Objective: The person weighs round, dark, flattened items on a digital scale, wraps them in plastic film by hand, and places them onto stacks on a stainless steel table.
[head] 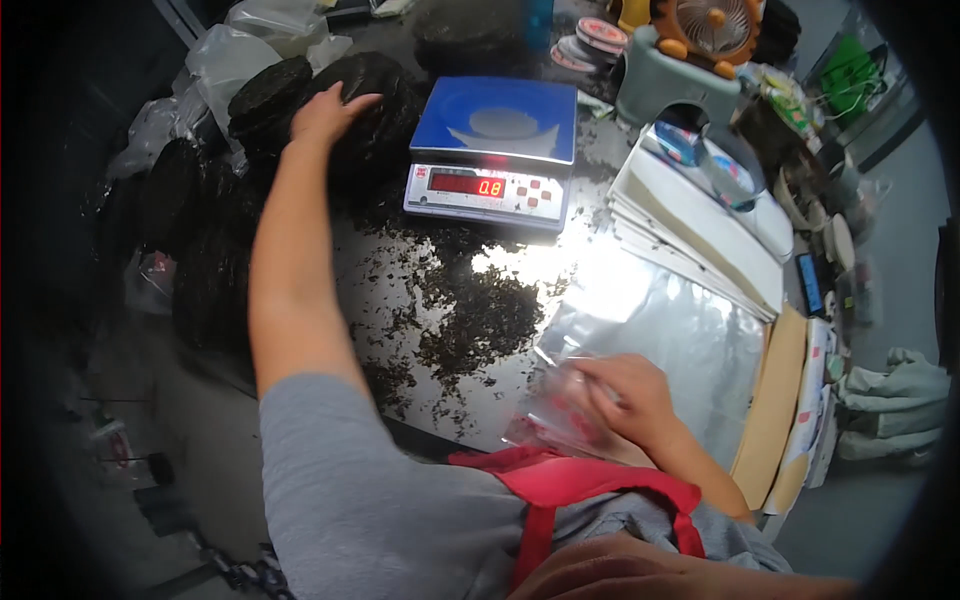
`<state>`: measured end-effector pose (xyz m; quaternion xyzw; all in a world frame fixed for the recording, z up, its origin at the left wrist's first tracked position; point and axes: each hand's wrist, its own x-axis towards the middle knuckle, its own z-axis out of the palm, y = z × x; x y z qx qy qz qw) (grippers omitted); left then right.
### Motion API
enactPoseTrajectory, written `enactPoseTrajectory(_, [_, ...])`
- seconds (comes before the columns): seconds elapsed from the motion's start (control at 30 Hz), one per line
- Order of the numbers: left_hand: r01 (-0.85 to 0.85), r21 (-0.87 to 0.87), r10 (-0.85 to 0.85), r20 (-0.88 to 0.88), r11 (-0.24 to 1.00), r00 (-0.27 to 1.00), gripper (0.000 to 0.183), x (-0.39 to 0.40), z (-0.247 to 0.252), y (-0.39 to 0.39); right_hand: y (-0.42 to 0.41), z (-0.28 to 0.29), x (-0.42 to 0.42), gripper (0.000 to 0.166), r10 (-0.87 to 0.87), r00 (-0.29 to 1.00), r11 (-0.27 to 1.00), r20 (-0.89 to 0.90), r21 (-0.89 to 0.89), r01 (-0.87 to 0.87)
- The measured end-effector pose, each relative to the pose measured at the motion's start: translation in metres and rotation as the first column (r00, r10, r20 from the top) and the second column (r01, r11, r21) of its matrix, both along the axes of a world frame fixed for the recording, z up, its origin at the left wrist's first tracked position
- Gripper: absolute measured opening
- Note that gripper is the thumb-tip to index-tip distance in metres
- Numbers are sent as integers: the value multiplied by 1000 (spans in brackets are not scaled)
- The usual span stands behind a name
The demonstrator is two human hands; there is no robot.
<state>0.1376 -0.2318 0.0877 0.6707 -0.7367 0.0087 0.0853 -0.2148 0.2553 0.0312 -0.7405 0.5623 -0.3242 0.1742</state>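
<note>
My left hand [324, 116] reaches to the far left with thumb and fingers apart. It is at a stack of dark, round pressed cakes [371, 90], which look like dried seaweed; a smaller dark cake [274, 82] lies beside the hand. Whether the fingertips press on a cake is hard to tell. Near my body, my right hand [630, 397] pinches a clear plastic bag [562, 416] with red print, blurred. Between the hands stands a digital scale [487, 187] with a blue platform [495, 112] and lit red digits. Nothing rests on the platform.
Dark flakes [480, 315] litter the tabletop. Flat clear bags [675, 337] and white sheets [697, 217] lie at the right, with tape rolls [735, 180] on top. An orange fan [709, 26] stands behind, near a grey-green plastic stool [675, 79]. Plastic bags [232, 56] crowd the back left.
</note>
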Motion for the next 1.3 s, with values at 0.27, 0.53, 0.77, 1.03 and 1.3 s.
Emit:
enactPoseTrajectory(0.27, [226, -67, -217, 129, 972, 968, 64, 57, 8, 24, 58, -68, -31, 24, -547, 716, 787, 435, 560, 261])
enactPoseTrajectory(0.53, [71, -584, 6, 128, 809, 992, 45, 17, 47, 27, 44, -56, -57, 25, -187, 962, 959, 200, 250, 135])
enactPoseTrajectory(0.77, [646, 75, -620, 383, 760, 685, 69, -222, -34, 99, 63, -50, -56, 26, -406, 837, 907, 368, 278, 317])
enactPoseTrajectory(1.03, [84, -579, 14, 163, 811, 987, 114, -114, -20, 22, 131, -39, -13, 21, -674, 622, 717, 399, 556, 420])
enactPoseTrajectory(1.3, [104, 44, -112, 324, 994, 939, 111, 19, -34, 49, 116, -30, 16, 25, -183, 963, 972, 196, 184, 147])
